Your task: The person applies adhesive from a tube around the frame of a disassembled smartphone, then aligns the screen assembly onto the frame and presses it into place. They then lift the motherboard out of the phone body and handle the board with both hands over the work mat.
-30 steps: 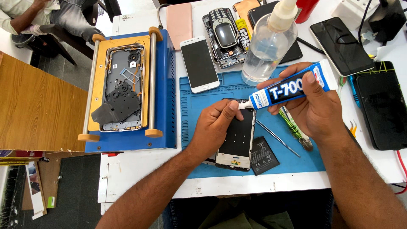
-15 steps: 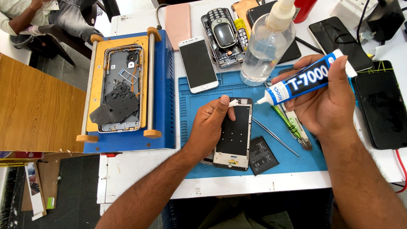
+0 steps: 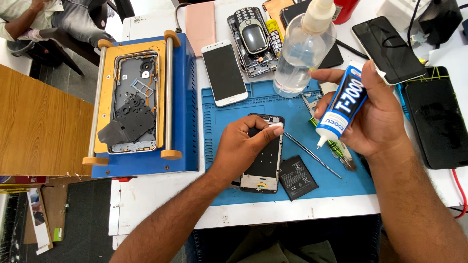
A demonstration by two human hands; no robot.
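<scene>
Blue mat (image 3: 224, 122) on the table carried the opened phone frame (image 3: 265, 163), thin, stiff and likely fragile, best held by its edges. Left hand (image 3: 241, 146) pinched a white wipe (image 3: 276, 126) on it; right hand (image 3: 373, 114) gripped the soft glue tube (image 3: 341, 108).

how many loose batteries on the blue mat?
1: a black battery flat on the blue mat, just right of the opened phone under the left hand. Others may be hidden under the hands.
</scene>
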